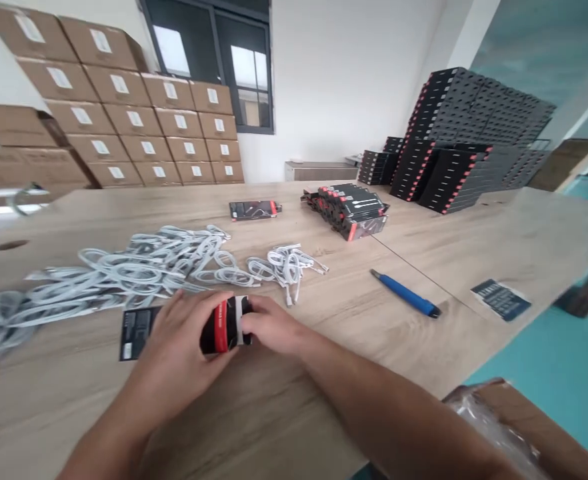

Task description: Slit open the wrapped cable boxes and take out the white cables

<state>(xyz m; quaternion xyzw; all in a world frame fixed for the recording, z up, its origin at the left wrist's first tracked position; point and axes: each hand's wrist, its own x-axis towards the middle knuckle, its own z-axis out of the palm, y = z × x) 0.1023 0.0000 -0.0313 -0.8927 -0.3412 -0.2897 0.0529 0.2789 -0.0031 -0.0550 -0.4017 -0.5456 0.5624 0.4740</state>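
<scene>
A small black box with a red band point(221, 327) is between my two hands, just above or on the table's near side. My left hand point(187, 333) wraps around its left side, thumb below and fingers over the top. At the box's right end, which shows a whitish flap or insert, my right hand point(271, 325) grips with the thumb pressed in front. Partly under my left hand lies a flat black printed box or card point(137, 333). Beyond my hands are a small bundle of white cables point(291, 263) and a larger heap of coiled white cables point(149, 267).
A blue pen-like tool point(407, 293) and a dark printed card point(501, 299) lie to the right. Farther back are a single black box point(254, 210) and a pile of black boxes point(349, 207). Tall black box stacks point(439, 140) and brown cartons point(134, 120) stand behind.
</scene>
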